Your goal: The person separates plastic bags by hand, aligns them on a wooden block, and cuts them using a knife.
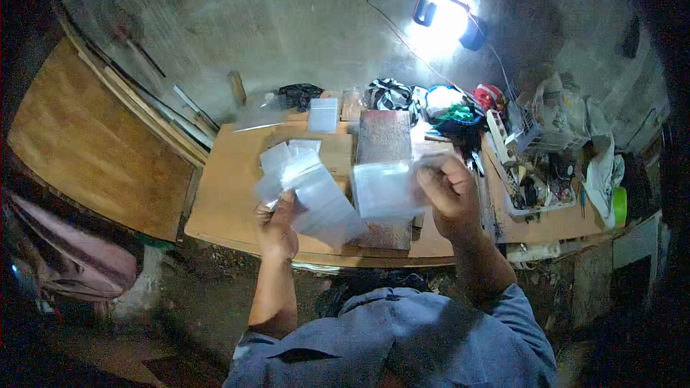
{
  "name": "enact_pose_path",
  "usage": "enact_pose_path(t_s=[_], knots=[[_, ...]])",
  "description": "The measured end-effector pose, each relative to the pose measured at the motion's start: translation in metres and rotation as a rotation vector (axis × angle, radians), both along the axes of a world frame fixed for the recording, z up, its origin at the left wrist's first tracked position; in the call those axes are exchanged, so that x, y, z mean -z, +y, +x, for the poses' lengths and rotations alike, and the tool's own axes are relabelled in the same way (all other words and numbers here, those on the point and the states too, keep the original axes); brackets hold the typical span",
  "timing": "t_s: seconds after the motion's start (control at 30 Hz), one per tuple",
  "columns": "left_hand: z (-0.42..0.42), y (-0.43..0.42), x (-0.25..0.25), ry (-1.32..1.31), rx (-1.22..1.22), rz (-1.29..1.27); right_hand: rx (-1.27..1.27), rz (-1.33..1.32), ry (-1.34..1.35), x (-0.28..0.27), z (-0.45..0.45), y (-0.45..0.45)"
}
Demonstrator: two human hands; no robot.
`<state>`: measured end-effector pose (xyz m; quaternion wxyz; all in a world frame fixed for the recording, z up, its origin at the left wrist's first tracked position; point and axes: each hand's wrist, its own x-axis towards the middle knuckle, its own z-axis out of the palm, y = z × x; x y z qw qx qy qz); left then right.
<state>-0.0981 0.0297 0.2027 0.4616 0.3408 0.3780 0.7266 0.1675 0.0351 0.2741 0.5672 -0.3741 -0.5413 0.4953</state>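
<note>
My left hand (277, 224) is closed, thumb on top, around a fanned bunch of clear plastic bags (310, 188). The bags overlap and spread up and to the right above the table. In my right hand (447, 188) a single clear plastic bag (388, 190) is pinched by its right edge. It hangs out flat to the left, close beside the bunch. Beneath it lies a long board with a dark, worn top (384, 133). Farther back on the table rests a flat pale plastic packet (323, 114).
The wooden table (223, 194) meets a grey wall, where a bright lamp (447, 18) hangs. Black and striped plastic bags (392, 95) line the back. On the right stand a white tray of small items (535, 190) and a green container (619, 207). A wooden panel (100, 144) leans at left.
</note>
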Motion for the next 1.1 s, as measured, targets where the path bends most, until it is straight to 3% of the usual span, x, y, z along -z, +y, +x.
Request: enact_pose_path(t_s=[0.1,0.13,0.17,0.23,0.27,0.37,0.43,0.53,0.6,0.73,0.8,0.87,0.9,0.97,1.0,1.1], knots=[[0.010,0.007,0.019,-0.031,-0.184,0.034,-0.205,0.118,-0.158,-0.014,-0.001,-0.004],[0.010,0.008,0.018,0.131,-0.055,0.008,-0.332,-0.025,-0.116,-0.015,-0.002,-0.005],[0.013,0.007,0.018,0.128,-0.059,0.011,-0.335,-0.023,-0.119,-0.013,-0.007,-0.005],[0.024,0.004,0.019,0.056,0.165,-0.027,-0.132,0.109,-0.168,0.001,-0.028,0.000],[0.026,0.005,0.024,0.064,0.216,0.039,-0.033,0.300,-0.120,0.021,-0.036,0.012],[0.046,-0.003,-0.003,0.008,0.251,0.019,0.105,0.254,-0.295,0.025,-0.042,0.016],[0.049,-0.003,-0.001,-0.010,0.187,0.070,0.096,0.214,-0.231,0.021,-0.047,0.010],[0.044,-0.003,0.006,0.134,0.265,-0.079,0.118,0.075,-0.336,0.032,-0.048,0.011],[0.051,-0.003,0.006,0.031,0.268,0.004,0.201,0.183,-0.398,0.044,-0.051,0.014],[0.060,-0.008,0.011,-0.018,0.218,-0.078,0.193,0.168,-0.296,0.058,-0.061,0.016],[0.056,-0.012,0.017,-0.118,0.306,-0.080,0.246,0.244,-0.282,0.066,-0.064,0.020],[0.064,-0.024,-0.011,-0.276,0.333,-0.173,0.230,0.269,-0.196,0.064,-0.064,0.021],[0.063,-0.023,-0.005,-0.276,0.334,-0.173,0.215,0.293,-0.109,0.063,-0.064,0.021],[0.062,-0.023,0.014,-0.024,0.317,-0.022,0.240,0.276,-0.127,0.058,-0.065,0.018],[0.061,-0.031,0.004,0.132,0.388,-0.129,0.261,0.260,-0.145,0.057,-0.066,0.016],[0.081,-0.028,0.008,0.093,0.316,-0.093,0.253,0.370,-0.286,0.073,-0.071,0.014]])
